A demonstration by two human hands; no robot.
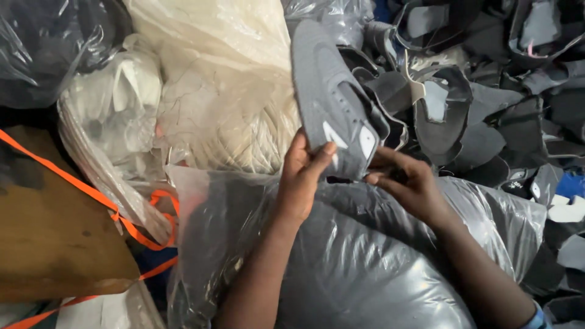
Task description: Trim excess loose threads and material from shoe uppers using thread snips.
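We are in a room heaped with bags and grey shoe tops point(487, 91). Our left hand point(303, 173) is closed around the heel end of a grey shoe point(332, 100), held up over a clear bag point(365, 256) stuffed with grey stuff. Our right hand point(409, 186) pinches its heel. A bag point(225, 85) of cream cloth lies behind.

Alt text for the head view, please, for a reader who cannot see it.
Two bare hands hold up a grey shoe upper: the left hand grips its lower edge, the right hand touches the same end. Below lies a clear plastic bag of grey pieces, with a pile of loose dark uppers at right and bags of cream material at left.
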